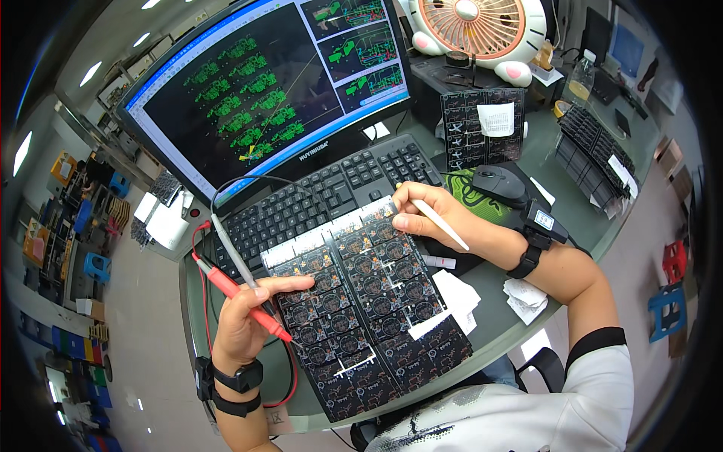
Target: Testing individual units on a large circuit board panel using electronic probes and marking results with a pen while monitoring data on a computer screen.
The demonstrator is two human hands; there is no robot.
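Note:
A black circuit board panel (354,301) with rows of round parts lies tilted across the near table edge and against the keyboard. My left hand (245,320) is closed round a red test probe (226,285) and a grey-and-black test probe (235,252). Its index finger stretches over the panel's left side, and the red probe's tip is at the panel's left edge. At the panel's upper right corner, my right hand (429,211) pinches the edge and holds a slim white pen-like tool (444,228). White paper strips (440,320) lie over the panel's right side.
Behind the panel are a keyboard (279,215) and a monitor (256,90) with a board layout. To the right are a mouse (497,184), an upright board panel (459,135), stacked boards (595,154), a bottle (581,75) and a fan (482,22). Probe cables (205,301) loop at the left.

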